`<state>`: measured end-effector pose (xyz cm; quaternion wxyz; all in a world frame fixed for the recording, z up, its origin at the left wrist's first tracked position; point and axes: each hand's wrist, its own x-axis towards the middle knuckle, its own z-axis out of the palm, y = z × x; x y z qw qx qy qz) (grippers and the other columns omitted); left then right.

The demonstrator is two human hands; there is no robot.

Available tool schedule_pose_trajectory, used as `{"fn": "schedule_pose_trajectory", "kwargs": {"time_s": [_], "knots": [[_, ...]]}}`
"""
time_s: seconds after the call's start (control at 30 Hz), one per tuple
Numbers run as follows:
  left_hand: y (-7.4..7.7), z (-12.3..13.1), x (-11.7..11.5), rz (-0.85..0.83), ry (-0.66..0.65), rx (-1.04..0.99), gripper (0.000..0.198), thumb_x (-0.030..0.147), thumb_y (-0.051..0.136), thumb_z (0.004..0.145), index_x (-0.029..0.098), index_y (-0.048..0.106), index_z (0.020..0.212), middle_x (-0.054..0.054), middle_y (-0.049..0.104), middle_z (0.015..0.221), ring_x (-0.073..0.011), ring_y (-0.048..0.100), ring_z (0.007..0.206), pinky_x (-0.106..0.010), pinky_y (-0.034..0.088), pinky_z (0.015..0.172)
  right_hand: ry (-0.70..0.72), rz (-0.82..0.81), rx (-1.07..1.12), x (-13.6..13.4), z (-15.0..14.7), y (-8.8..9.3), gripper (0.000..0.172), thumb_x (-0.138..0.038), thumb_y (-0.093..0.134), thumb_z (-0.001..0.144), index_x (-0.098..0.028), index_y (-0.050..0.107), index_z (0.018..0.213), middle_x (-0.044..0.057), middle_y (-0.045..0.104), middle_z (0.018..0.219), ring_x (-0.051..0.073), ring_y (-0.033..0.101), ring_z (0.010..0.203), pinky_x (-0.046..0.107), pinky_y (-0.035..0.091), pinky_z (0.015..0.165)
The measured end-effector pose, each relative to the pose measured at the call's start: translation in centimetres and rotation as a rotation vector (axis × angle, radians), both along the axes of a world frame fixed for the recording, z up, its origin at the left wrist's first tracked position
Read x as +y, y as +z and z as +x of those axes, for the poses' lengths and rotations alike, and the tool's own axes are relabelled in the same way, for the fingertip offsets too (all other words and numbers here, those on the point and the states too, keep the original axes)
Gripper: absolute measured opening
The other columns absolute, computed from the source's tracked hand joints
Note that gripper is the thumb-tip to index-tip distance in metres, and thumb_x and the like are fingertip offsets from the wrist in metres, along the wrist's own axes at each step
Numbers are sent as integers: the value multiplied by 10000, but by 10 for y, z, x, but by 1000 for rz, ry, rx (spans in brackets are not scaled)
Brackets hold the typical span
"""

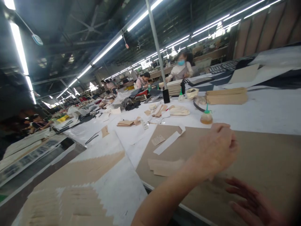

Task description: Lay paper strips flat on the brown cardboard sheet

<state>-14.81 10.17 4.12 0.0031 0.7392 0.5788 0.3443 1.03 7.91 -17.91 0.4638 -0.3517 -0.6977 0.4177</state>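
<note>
My left hand [217,149] hovers over a brown cardboard sheet [263,157], fingers curled inward into a loose fist; what it holds, if anything, is hidden. My right hand [252,204] lies at the lower right with fingers stretched out flat on the same sheet, holding nothing. A small tan paper piece [164,166] lies on the cardboard just left of my left wrist. A white paper strip [168,142] and a small tan tag [158,140] rest further up the sheet.
A glue bottle with a green nozzle [206,116] stands behind the cardboard. Tan stacks [227,95] sit at the back right, rows of tan pieces [70,194] at the lower left. A metal pole [156,44] rises from the table. Masked workers [181,67] sit beyond.
</note>
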Motion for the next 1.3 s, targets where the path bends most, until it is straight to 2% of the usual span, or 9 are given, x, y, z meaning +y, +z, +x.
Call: {"fn": "schedule_pose_trajectory", "kwargs": {"time_s": [0.07,0.27,0.5,0.67,0.77,0.93,1.1,1.2,1.3], "knots": [[-1,15,-2,-31,-49,-55,137,111,519,885,224,501,809,-77,623,1216,-197,613,1154,-346,549,1007,4,-36,95,-1,-1,13,608,-562,726,781,-492,511,1345,63,629,1238,316,662,1032,374,630,721],[-21,60,-11,-135,-182,-145,69,164,498,920,208,520,872,-95,617,1233,-205,630,1106,-375,543,1002,-344,112,68,-1,14,62,727,-549,710,767,-275,441,1384,156,479,1390,350,599,1090,561,539,928],[-37,70,-10,-173,-195,-217,74,125,532,872,195,554,881,-78,590,1268,-144,645,905,-332,529,902,-676,143,104,15,33,73,661,-581,733,760,-147,481,1189,72,514,948,286,562,847,545,514,768],[-36,67,-8,-214,-204,-295,83,124,562,855,197,591,830,-42,589,1273,-109,618,789,-314,508,836,-546,273,73,25,37,73,489,-469,662,875,-155,528,1225,136,547,1196,284,549,1062,454,476,885],[-33,70,-5,-235,-202,-326,80,128,566,846,201,594,828,-26,586,1280,-100,617,774,-306,500,817,-421,122,65,28,35,79,312,-459,572,900,-187,620,1043,76,653,1037,260,611,947,400,450,846],[-16,76,2,-269,-199,-303,91,239,637,848,195,567,886,-64,588,1277,-115,621,789,-308,499,781,-397,-59,82,34,33,84,381,-536,511,848,-186,655,899,58,684,890,266,633,834,354,435,763],[1,50,-11,-250,-19,-441,445,504,623,896,215,488,1207,-15,660,879,-169,639,807,-320,495,767,-420,-200,110,40,38,77,478,-636,571,806,-179,684,892,51,693,857,275,618,819,356,416,756],[-21,12,-39,-169,8,-230,158,354,509,978,217,553,1041,-26,655,936,-157,626,853,-309,487,800,-421,-291,166,44,41,70,532,-659,616,784,-164,706,957,69,717,932,299,638,920,372,437,827],[-71,-29,-74,-188,18,138,163,239,438,997,226,597,1024,-37,674,971,-184,634,907,-326,505,802,-419,-368,235,48,40,67,597,-670,648,762,-139,705,1029,95,720,1018,312,641,1006,380,462,872]]}}
